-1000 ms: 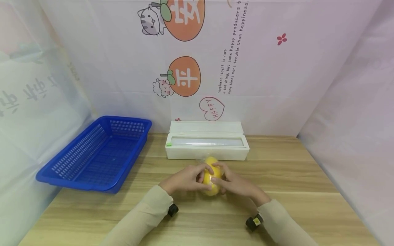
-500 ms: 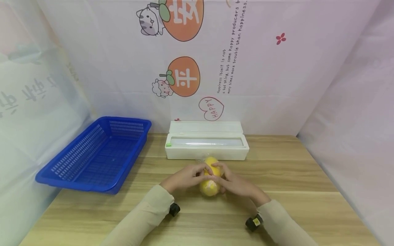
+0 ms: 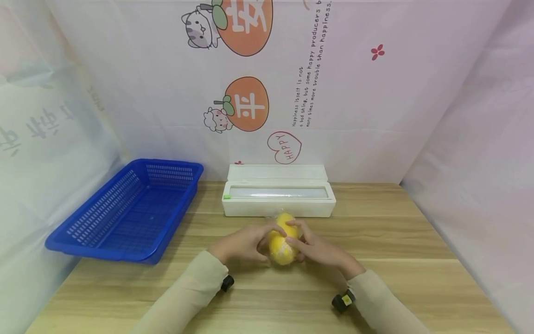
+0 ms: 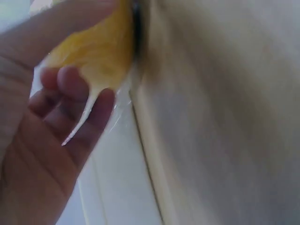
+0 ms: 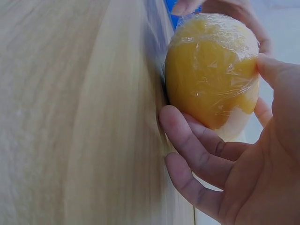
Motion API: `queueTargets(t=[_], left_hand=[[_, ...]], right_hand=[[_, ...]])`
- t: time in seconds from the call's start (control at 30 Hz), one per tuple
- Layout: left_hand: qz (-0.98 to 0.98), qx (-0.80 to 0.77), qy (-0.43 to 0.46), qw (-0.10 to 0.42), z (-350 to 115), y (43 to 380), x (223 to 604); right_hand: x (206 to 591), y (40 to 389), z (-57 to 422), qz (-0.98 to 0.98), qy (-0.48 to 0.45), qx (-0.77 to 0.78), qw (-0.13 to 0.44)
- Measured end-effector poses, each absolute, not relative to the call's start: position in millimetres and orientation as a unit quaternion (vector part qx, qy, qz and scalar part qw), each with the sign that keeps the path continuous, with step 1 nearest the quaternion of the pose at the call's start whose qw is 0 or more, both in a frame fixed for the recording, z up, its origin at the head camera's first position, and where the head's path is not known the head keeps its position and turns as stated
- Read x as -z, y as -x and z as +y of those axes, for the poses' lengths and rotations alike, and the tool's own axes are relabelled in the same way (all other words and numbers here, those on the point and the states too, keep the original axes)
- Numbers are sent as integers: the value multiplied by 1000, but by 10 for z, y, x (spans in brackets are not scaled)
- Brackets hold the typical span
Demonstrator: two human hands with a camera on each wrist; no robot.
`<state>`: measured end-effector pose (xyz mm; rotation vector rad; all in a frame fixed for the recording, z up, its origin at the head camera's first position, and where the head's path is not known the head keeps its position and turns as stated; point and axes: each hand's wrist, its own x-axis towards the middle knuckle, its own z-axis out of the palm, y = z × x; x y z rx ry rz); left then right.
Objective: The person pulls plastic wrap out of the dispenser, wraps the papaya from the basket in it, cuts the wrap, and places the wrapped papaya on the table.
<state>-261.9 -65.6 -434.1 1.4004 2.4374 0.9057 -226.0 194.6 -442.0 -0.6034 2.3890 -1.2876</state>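
Note:
A yellow, oval fruit [image 3: 282, 253] wrapped in clear cling film lies between both hands, low over the table. My left hand [image 3: 246, 242] holds it from the left, its index finger across the top. In the left wrist view, a twisted tail of film [image 4: 86, 115] hangs from the fruit between the curled left fingers. From the right, my right hand [image 3: 319, 248] grips the fruit, thumb on its upper side and fingers around the lower side. The right wrist view shows bunched, wrinkled film [image 5: 225, 28] over one end.
Behind the fruit stands a white cling film dispenser [image 3: 277, 208], lid raised, with a green slider [image 3: 226, 197] at its left end. A blue mesh basket [image 3: 175, 227] sits at the left. Printed white cloth [image 3: 342, 153] encloses the wooden table [image 3: 375, 222] at the back and sides.
The left thumb has come away from the top of the fruit and moved left and down, showing more of the wrapped near end. The right hand keeps its hold almost unchanged.

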Motion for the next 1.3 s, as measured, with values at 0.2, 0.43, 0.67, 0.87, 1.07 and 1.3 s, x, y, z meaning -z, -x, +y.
queueTargets(t=[0.2,0.43,0.67,0.87,1.07,1.3], left_hand=[[829,-302,-466,75,-609,2604,4373],[832,-315,-450,81,-596,2587,4380],[825,-331,-451,82,-614,2553,4416],[802,-433,-386,144,-724,2587,4523],[828,-441,-308,161,-754,2668,4517],[828,-433,-293,203,-553,2801,4514]], right_hand=[[4434,2242,1917,853,221,444,163],[4447,2262,1932,850,225,444,172],[4440,2259,1972,835,229,461,194],[4468,2193,1902,843,212,467,162],[4438,2111,1861,846,197,471,152],[4421,2087,1855,852,195,461,151]])
